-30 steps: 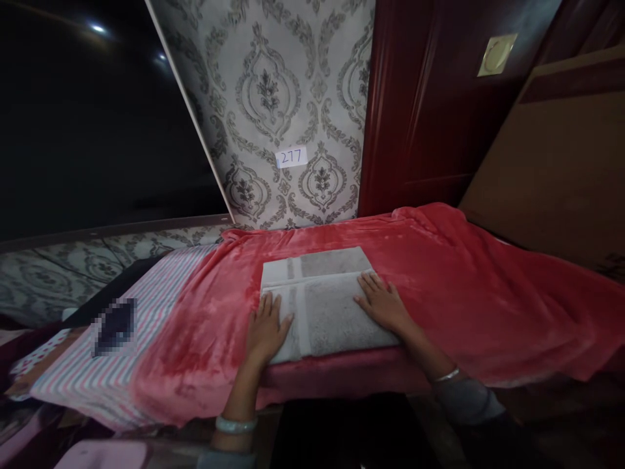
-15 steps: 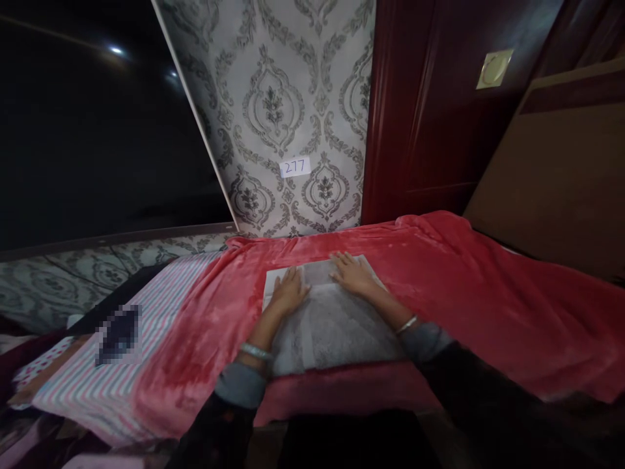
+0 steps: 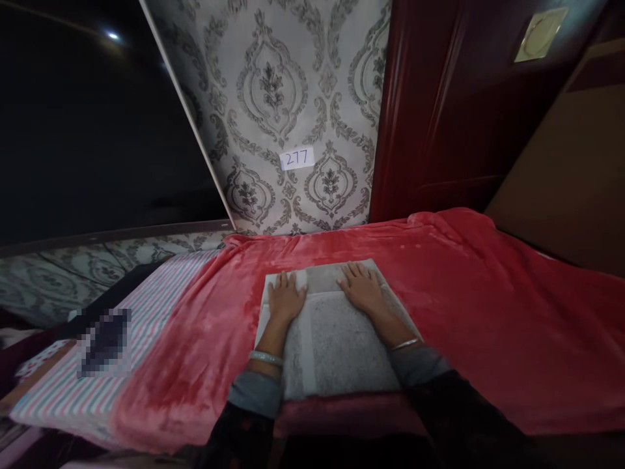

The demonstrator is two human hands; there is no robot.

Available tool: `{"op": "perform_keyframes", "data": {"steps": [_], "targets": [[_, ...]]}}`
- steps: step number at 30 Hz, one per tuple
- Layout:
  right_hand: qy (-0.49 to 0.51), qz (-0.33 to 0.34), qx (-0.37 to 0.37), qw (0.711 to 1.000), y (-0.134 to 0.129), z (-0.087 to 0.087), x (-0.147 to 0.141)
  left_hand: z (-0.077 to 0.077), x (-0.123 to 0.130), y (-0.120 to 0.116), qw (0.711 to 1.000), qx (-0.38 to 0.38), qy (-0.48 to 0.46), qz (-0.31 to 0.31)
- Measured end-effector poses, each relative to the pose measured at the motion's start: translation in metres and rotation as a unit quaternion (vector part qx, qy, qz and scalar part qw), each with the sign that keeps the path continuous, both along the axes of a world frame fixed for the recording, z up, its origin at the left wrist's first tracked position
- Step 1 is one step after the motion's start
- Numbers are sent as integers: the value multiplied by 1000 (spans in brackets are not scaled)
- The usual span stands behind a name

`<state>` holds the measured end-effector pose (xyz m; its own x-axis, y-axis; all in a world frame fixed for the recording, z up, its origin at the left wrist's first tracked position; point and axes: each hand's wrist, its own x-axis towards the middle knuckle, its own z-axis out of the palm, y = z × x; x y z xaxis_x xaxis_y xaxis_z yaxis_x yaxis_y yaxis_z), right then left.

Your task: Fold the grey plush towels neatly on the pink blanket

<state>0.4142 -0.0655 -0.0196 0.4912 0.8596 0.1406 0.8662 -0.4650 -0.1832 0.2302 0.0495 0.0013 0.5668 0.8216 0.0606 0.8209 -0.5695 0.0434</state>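
A grey folded cloth (image 3: pixel 342 345) with a paler band along its left side lies on a red plush blanket (image 3: pixel 493 312). My left hand (image 3: pixel 286 298) rests flat on the cloth's upper left part, fingers spread. On its upper right part lies my right hand (image 3: pixel 362 286), also palm down with the fingers apart. Neither hand grips anything. Both forearms reach over the cloth and cover parts of its sides.
Left of the blanket is a striped cloth (image 3: pixel 161 293) with a pixelated dark object (image 3: pixel 105 342) on it. A large black screen (image 3: pixel 97 130) stands behind at the left. Patterned wallpaper (image 3: pixel 322 85) carries a label (image 3: pixel 297 158) reading 277. A brown panel (image 3: pixel 576 169) leans at the right.
The view has moved a little closer to the blanket. My left hand's fingers now point more straight ahead. The grey cloth looks flatter and sharper, with both hands still on it.
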Motion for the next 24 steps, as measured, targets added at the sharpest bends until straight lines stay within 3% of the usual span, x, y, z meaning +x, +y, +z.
{"op": "perform_keyframes", "data": {"steps": [7,15,19,24], "targets": [[20,-77,-9,997,-5,-1,15,1,-14,12,996,-6,-21,83],[66,-153,21,986,-16,2,28,4,-26,17,981,47,-104,159],[88,-204,57,973,-19,6,30,4,-27,20,966,27,-150,208],[121,-232,62,963,-21,8,34,1,-29,32,958,-7,-173,227]]}}
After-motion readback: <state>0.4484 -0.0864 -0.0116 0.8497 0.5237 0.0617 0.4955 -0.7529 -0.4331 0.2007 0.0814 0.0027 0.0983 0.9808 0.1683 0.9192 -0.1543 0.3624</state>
